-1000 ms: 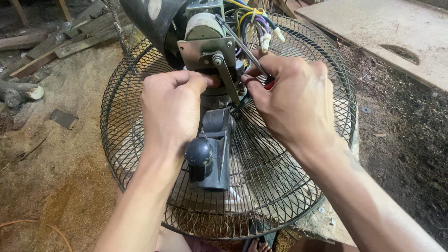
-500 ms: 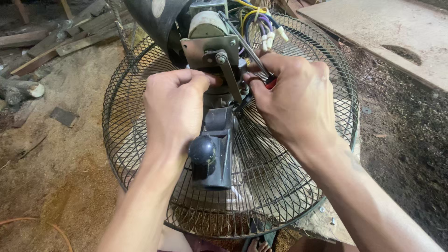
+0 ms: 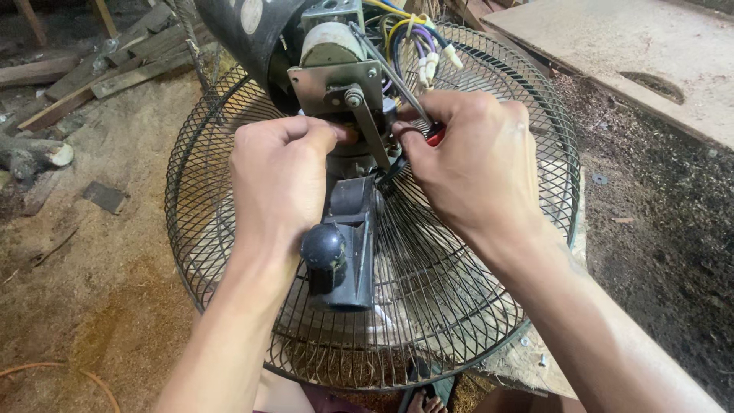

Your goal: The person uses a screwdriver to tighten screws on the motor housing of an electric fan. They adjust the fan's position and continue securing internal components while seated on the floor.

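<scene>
A fan lies face down, its round black wire guard (image 3: 489,291) under my hands. The bare motor (image 3: 330,46) with a metal bracket and coloured wires (image 3: 417,42) sits at the top. My left hand (image 3: 279,176) presses its fingertips against the motor housing just below the bracket. My right hand (image 3: 474,157) is closed around a screwdriver with a red handle (image 3: 434,136); its thin metal shaft (image 3: 386,69) runs up along the motor. A grey mount with a black round knob (image 3: 324,246) lies between my forearms.
Sawdust-covered ground (image 3: 99,291) spreads to the left, with wood scraps and planks (image 3: 84,76) at the upper left. A large flat board (image 3: 634,53) lies at the upper right. A foot in a sandal (image 3: 424,398) shows below the guard.
The view has shifted slightly, so the fan sits a little lower in the frame. Both hands keep the same grip at the motor.
</scene>
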